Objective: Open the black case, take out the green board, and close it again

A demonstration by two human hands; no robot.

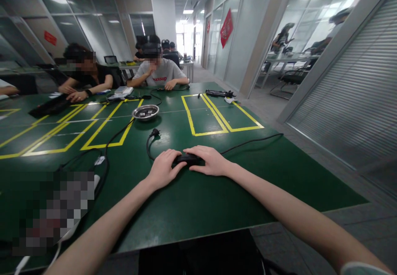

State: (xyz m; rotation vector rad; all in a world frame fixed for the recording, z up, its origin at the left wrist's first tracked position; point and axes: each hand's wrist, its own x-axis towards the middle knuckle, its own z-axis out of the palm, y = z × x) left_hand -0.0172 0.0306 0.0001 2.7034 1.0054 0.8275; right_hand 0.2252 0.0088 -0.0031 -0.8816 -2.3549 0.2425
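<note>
A black power adapter (187,159) lies on the green table in front of me, gripped at both ends. My left hand (164,169) is closed around its left end, thumb along the near side. On the other end, my right hand (210,161) has its fingers over the top and the thumb at the near side. A cord with a black plug (154,133) curls out past my left hand. Another thin black cable (251,142) runs from behind my right hand toward the table's right edge. My fingers cover much of the adapter.
Beyond my hands stands a metal bowl (145,113) with small metal parts inside. Yellow tape (211,133) marks rectangles on the green table (297,180). A folded black tripod (221,93) lies farther back. A blurred-out device and cables are at left. Two people sit across the table.
</note>
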